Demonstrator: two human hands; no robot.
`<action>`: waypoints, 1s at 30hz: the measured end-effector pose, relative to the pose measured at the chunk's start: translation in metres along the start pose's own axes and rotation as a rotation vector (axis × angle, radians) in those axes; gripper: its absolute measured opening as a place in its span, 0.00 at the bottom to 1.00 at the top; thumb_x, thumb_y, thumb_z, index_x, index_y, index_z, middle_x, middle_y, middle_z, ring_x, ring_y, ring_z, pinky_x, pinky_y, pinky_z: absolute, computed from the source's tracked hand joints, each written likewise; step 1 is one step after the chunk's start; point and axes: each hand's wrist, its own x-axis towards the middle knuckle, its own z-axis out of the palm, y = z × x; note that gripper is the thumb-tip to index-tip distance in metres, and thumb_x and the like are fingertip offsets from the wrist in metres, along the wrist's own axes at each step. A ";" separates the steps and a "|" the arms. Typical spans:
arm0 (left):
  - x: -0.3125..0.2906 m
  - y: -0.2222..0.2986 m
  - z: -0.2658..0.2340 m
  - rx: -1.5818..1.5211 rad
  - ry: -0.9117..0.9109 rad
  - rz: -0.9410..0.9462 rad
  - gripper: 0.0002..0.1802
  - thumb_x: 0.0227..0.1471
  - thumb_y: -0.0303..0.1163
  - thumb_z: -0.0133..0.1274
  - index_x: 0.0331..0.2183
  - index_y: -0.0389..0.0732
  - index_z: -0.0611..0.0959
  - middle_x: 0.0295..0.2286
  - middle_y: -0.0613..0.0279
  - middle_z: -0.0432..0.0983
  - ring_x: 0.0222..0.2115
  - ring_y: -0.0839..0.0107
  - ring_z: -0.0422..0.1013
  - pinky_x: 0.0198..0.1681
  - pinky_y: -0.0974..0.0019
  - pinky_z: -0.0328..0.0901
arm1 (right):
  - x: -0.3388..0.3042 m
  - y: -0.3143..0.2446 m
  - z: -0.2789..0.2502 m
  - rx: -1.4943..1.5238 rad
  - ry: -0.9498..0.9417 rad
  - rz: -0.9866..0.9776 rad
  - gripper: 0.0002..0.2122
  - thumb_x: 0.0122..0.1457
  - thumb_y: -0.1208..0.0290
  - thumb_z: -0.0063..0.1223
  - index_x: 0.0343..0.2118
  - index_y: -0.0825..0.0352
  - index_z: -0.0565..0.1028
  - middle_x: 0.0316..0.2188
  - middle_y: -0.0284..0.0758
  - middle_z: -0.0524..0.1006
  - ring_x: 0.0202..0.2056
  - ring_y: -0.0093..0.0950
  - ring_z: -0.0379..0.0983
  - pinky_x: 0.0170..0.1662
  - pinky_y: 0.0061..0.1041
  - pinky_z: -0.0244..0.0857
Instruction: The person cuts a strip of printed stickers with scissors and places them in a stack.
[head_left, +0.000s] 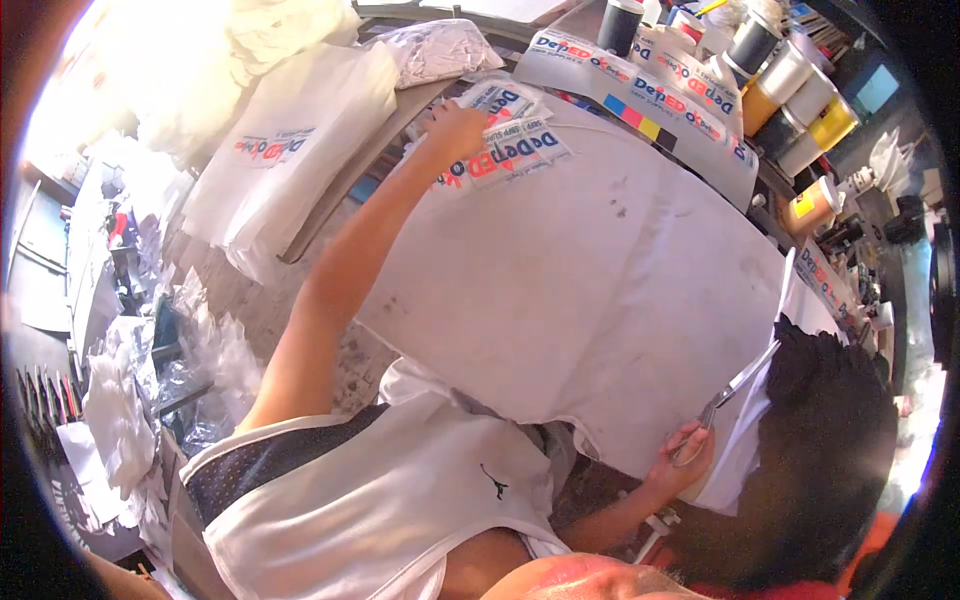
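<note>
My left arm reaches to the far side of the large pale board (600, 260). There my left hand (455, 132) bends its fingers onto a printed sheet (515, 158) with blue and red lettering, in a loose group of similar cut pieces. The fingertips are partly hidden. At the near right edge, my right hand (692, 455) is closed around the handles of a pair of scissors (728, 388). Their blades point away and to the right. White sheet material (745, 440) hangs beside the right hand at that edge.
A long printed strip (640, 95) curls along the board's far edge. Ink jars (815, 200) and tubs crowd the right. White plastic bags (290, 150) and a filled clear bag (435, 50) lie at far left. Scraps (210, 350) pile at left; dark hair (815, 440) blocks the right.
</note>
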 end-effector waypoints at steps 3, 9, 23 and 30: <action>-0.011 0.002 -0.008 -0.033 0.133 0.224 0.19 0.47 0.39 0.63 0.40 0.42 0.83 0.35 0.47 0.79 0.44 0.52 0.74 0.47 0.50 0.65 | 0.000 0.000 0.002 -0.066 0.010 -0.005 0.22 0.65 0.46 0.47 0.29 0.64 0.69 0.15 0.26 0.63 0.14 0.17 0.60 0.15 0.17 0.53; -0.035 0.056 -0.042 -0.756 -0.293 0.475 0.20 0.54 0.43 0.60 0.38 0.35 0.81 0.34 0.51 0.79 0.38 0.59 0.74 0.44 0.57 0.65 | -0.002 -0.004 0.004 -0.082 0.017 -0.017 0.22 0.66 0.47 0.47 0.29 0.64 0.69 0.14 0.26 0.63 0.14 0.17 0.60 0.15 0.18 0.54; 0.055 -0.075 0.031 -0.422 0.032 0.097 0.26 0.47 0.50 0.63 0.39 0.38 0.82 0.30 0.53 0.81 0.31 0.61 0.76 0.39 0.58 0.69 | 0.000 0.001 0.007 -0.049 0.014 0.027 0.21 0.65 0.48 0.49 0.28 0.65 0.69 0.15 0.26 0.64 0.13 0.17 0.59 0.15 0.18 0.54; 0.038 0.002 0.012 -0.392 -0.128 -0.053 0.72 0.31 0.68 0.67 0.63 0.29 0.53 0.58 0.24 0.56 0.59 0.37 0.60 0.60 0.46 0.59 | 0.001 -0.001 0.002 -0.154 0.056 0.070 0.23 0.62 0.46 0.53 0.29 0.66 0.71 0.15 0.27 0.65 0.13 0.17 0.59 0.15 0.19 0.53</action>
